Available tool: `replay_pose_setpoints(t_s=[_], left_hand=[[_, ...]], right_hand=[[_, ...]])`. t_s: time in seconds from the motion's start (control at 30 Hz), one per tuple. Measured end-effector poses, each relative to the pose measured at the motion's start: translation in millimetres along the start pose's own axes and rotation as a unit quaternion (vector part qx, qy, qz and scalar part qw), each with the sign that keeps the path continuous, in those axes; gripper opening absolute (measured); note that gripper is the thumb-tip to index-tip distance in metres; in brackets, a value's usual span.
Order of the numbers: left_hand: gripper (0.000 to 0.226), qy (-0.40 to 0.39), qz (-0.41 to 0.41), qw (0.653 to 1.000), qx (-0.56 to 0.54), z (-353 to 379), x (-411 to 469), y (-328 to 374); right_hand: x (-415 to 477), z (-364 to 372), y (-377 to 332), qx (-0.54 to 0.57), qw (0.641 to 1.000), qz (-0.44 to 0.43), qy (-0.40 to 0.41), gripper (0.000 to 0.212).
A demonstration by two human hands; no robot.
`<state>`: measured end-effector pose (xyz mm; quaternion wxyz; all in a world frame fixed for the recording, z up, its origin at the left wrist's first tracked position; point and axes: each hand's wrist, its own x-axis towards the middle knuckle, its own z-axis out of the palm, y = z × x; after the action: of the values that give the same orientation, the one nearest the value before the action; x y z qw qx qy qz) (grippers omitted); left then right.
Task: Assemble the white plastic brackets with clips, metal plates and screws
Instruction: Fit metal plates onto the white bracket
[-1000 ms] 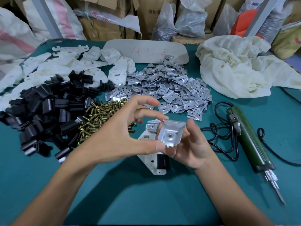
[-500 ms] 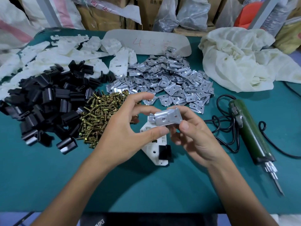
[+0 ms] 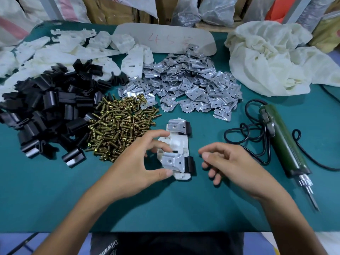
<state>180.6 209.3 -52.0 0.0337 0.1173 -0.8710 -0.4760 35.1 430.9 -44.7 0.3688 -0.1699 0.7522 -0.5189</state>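
bracket [image 3: 177,144]: flat on the teal worktop [image 3: 55,199], with two metal plates [image 3: 173,160] and two black clips [image 3: 190,164] fitted
left hand [image 3: 136,162]: grip clamped on the bracket's left edge, thumb at its near corner
right hand [image 3: 231,162]: just right of the bracket, grip apart, holding nothing
screws [image 3: 119,129]: heap just left of the bracket
electric screwdriver [image 3: 283,144]: lying at the right

A teal tabletop [image 3: 55,199] carries a green electric screwdriver [image 3: 283,142] at the right, bit toward the near edge, its black cord [image 3: 256,101] looped beside it; a crumpled white cloth [image 3: 272,57] lies far right; a pale oval board [image 3: 165,37] with red marks lies behind; cardboard boxes [image 3: 114,8] and plastic bags [image 3: 217,10] stand beyond.
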Motion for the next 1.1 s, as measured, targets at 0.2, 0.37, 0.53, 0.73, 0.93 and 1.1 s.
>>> replay_pose_setpoints(t_s=[0.2,0.37,0.53,0.73,0.93,1.1], left_hand=[[0.077,-0.008,0.01,1.0,0.014,6,4,0],[0.079,-0.003,0.014,1.0,0.016,10,4,0],[0.079,-0.002,0.012,1.0,0.007,12,4,-3],[0.079,0.005,0.026,1.0,0.002,14,4,-2],[0.072,0.056,0.06,0.997,-0.004,23,3,-1],[0.057,0.089,0.038,0.991,-0.097,18,10,2]], right_hand=[[0,17,3,-0.022,0.999,0.013,-0.038,0.012],[1,25,4,0.029,0.999,0.017,-0.022,0.009],[0,29,4,0.07,0.997,0.032,-0.004,0.005],[2,36,5,0.134,0.99,0.034,0.029,0.013],[7,41,4,0.155,0.984,-0.032,0.084,0.024],[20,38,-3,0.24,0.965,-0.088,0.065,0.029]])
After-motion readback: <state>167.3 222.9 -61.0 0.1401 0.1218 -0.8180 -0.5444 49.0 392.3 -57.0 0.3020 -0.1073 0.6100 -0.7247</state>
